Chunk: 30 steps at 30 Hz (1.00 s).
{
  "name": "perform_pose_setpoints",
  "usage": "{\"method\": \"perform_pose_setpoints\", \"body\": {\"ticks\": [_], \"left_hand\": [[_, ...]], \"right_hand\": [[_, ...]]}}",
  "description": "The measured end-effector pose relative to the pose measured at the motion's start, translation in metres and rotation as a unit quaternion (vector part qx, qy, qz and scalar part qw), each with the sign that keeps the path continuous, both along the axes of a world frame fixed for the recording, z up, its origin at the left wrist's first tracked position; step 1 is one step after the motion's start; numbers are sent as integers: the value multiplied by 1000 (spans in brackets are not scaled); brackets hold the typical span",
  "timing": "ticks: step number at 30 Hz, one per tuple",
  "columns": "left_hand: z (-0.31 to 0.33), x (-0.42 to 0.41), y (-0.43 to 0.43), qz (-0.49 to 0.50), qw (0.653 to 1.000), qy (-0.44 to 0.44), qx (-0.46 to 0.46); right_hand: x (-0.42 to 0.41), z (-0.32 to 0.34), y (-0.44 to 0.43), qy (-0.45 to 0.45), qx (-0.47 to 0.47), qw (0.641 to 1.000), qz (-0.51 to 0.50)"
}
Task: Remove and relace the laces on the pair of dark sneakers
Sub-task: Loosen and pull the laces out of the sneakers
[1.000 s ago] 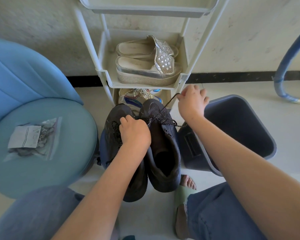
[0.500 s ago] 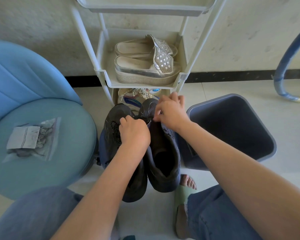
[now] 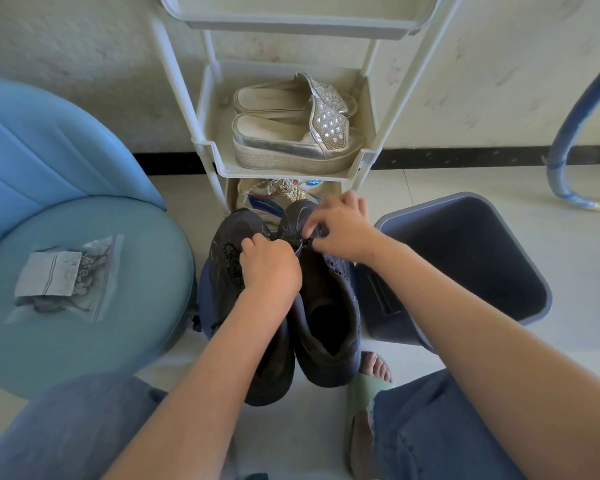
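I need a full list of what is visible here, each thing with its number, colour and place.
dark sneakers: 2, dark grey, side by side on the floor, centre
laces: count unclear, black, on the sneakers
rack: 1, off-white, by the wall behind them
platform slippers: 2, silver-beige, rack's middle shelf
bin: 1, grey, right of the sneakers
chair: 1, blue, left
plastic bag: 1, clear, on the chair seat
hose: 1, blue, far right
sandal: 1, green, on a foot
left hand: grips the sneakers
right hand: pinches the laces

Tiled floor (image 3: pixel 447 188): white rack (image 3: pixel 395 98), grey bin (image 3: pixel 464 254), blue chair (image 3: pixel 49 150), pair of dark sneakers (image 3: pixel 326 306) between chair and bin. Rack's middle shelf (image 3: pixel 284 173): silver sandals (image 3: pixel 291 133). Chair seat (image 3: pixel 101 341): clear plastic bag (image 3: pixel 62 275).
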<state>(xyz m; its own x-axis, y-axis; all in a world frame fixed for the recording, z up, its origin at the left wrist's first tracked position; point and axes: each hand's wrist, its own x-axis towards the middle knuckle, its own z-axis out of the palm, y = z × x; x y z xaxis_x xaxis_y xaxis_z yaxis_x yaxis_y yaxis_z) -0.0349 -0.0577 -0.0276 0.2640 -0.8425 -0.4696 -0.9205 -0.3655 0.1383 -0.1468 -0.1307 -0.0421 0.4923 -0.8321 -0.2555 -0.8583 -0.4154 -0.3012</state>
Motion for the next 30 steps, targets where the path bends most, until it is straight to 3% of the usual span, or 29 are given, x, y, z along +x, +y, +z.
{"method": "perform_pose_setpoints", "body": {"ticks": [3, 7, 9, 11, 13, 15, 18, 21, 23, 30], "left_hand": [[0, 0, 0, 5, 1000, 0, 1], [-2, 0, 1, -2, 1000, -15, -7], [-2, 0, 2, -7, 1000, -19, -10], [-2, 0, 1, -8, 1000, -15, -11], [-2, -1, 1, -10, 1000, -3, -11], [-2, -2, 0, -12, 1000, 7, -11], [-2, 0, 1, -9, 1000, 8, -17], [-4, 0, 2, 0, 1000, 19, -18], [-4, 0, 2, 10, 999, 29, -25], [-11, -7, 1, 1, 997, 39, -72]], "right_hand": [[7, -12, 8, 56, 18, 998, 24], [10, -11, 5, 55, -68, 996, 17], [2, -6, -2, 3, -85, 992, -96], [-9, 0, -11, -92, -49, 959, -263], [-17, 0, -16, -140, -6, 929, -343], [-18, 1, -14, -122, 3, 947, -296], [-10, 1, -10, -90, -7, 989, -119], [-4, -3, -4, 2, 1, 1000, -15], [-1, -9, 0, 42, -2, 999, 15], [7, -19, 5, 32, -47, 998, 29]]}}
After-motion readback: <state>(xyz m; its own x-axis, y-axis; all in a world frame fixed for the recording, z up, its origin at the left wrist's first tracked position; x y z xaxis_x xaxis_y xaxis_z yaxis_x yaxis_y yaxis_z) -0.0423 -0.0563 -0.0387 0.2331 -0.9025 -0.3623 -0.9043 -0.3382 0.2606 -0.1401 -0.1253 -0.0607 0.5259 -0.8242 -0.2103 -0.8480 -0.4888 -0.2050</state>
